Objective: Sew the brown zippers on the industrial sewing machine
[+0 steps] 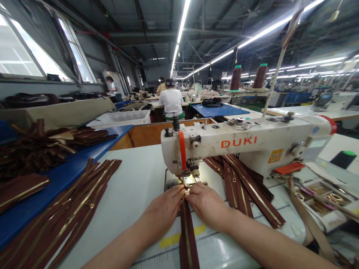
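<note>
A brown zipper [188, 235] with gold teeth runs from the front table edge up to the needle area of a white sewing machine [207, 136]. My left hand [165, 205] presses the zipper's far end from the left, its fingers close together near the presser foot. From the other side my right hand [209, 205] grips the same end, fingers bent and bunched. The fingertips almost meet under the lit needle, so the zipper's very end is hidden. More brown zippers [238, 183] lie under the machine arm, just right of my right hand.
Long brown zippers [75, 209] lie in a bundle at the left, beside a blue board [60, 181] with a larger heap [36, 149]. A parts tray [322, 201] stands at the right. Thread cones [236, 78] rise behind the machine. A person [171, 101] sits ahead.
</note>
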Demonstrator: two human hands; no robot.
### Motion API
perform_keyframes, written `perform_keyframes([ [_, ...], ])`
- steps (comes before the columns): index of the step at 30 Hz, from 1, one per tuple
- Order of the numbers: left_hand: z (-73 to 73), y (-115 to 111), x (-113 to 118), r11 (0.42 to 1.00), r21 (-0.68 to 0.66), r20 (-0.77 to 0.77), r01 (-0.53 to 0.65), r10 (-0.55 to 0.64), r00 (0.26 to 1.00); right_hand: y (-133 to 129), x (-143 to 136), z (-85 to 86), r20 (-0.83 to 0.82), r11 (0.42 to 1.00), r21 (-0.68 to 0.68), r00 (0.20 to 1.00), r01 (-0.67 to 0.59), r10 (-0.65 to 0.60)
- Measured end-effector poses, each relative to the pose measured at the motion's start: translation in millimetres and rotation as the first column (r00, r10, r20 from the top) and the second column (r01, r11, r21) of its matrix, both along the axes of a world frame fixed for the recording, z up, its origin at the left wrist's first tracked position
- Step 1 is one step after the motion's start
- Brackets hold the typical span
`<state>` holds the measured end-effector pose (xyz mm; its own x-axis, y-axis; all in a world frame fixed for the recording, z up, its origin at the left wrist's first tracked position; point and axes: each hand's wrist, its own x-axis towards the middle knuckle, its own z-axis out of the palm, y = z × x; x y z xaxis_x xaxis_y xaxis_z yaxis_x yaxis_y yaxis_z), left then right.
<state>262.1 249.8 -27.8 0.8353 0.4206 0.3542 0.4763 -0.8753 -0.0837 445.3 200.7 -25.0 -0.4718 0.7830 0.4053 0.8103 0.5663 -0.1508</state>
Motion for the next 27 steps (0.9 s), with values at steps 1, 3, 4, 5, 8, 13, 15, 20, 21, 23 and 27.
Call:
perform_keyframes([
  [1, -0.1, 0.2, 0.0, 1.000, 0.004, 0.010, -0.001, 0.001, 1.000, -0.1, -0.2, 0.3, 0.001, 1.000, 0.002, 1.000, 0.000, 0.000],
  [3, -1.1, 0.3, -0.4, 1.000, 0.008, 0.030, -0.001, 0.000, 1.000, 0.1, -0.6, 0.2, -0.002, 1.000, 0.006, 1.000, -0.001, 0.001],
  [4, -1.9, 0.1, -0.8, 1.000, 0.006, 0.041, -0.001, 0.000, 0.999, 0.2, -0.6, -0.3, -0.004, 1.000, 0.008, 1.000, -0.002, 0.002],
  [5, -3.0, 0.0, -1.2, 1.000, 0.001, 0.053, -0.004, 0.003, 0.999, 0.5, -0.6, -1.0, -0.004, 1.000, 0.009, 1.000, -0.003, 0.003],
  [8, -6.9, -0.4, -2.5, 0.999, -0.032, 0.099, -0.027, 0.030, 0.995, 0.9, -0.1, -3.7, -0.002, 1.000, 0.011, 1.000, -0.002, 0.002],
  [13, -7.7, -0.9, -0.3, 0.993, -0.115, 0.159, -0.036, 0.055, 0.986, 0.2, 0.3, -3.5, 0.000, 1.000, -0.007, 1.000, 0.001, -0.001],
  [15, -5.1, -1.8, 1.9, 0.988, -0.150, 0.151, -0.032, 0.055, 0.987, -0.1, 0.1, -2.7, 0.002, 1.000, -0.006, 1.000, 0.001, -0.001],
  [20, -1.8, -2.9, 3.2, 0.987, -0.159, 0.164, -0.022, 0.048, 0.985, 0.5, 0.0, -3.7, 0.001, 1.000, -0.011, 1.000, -0.001, 0.001],
  [21, -2.1, -2.7, 2.8, 0.987, -0.159, 0.167, -0.021, 0.048, 0.985, 0.6, 0.1, -4.0, -0.001, 1.000, -0.015, 1.000, 0.001, -0.001],
  [23, -2.7, -2.3, 2.1, 0.986, -0.164, 0.164, -0.024, 0.051, 0.985, 0.7, 0.2, -4.5, -0.002, 1.000, -0.021, 1.000, 0.000, 0.000],
  [27, -0.8, -2.2, 2.6, 0.986, -0.164, 0.161, -0.028, 0.054, 0.985, 1.4, 0.6, -4.9, -0.010, 1.000, -0.025, 1.000, 0.002, -0.003],
])
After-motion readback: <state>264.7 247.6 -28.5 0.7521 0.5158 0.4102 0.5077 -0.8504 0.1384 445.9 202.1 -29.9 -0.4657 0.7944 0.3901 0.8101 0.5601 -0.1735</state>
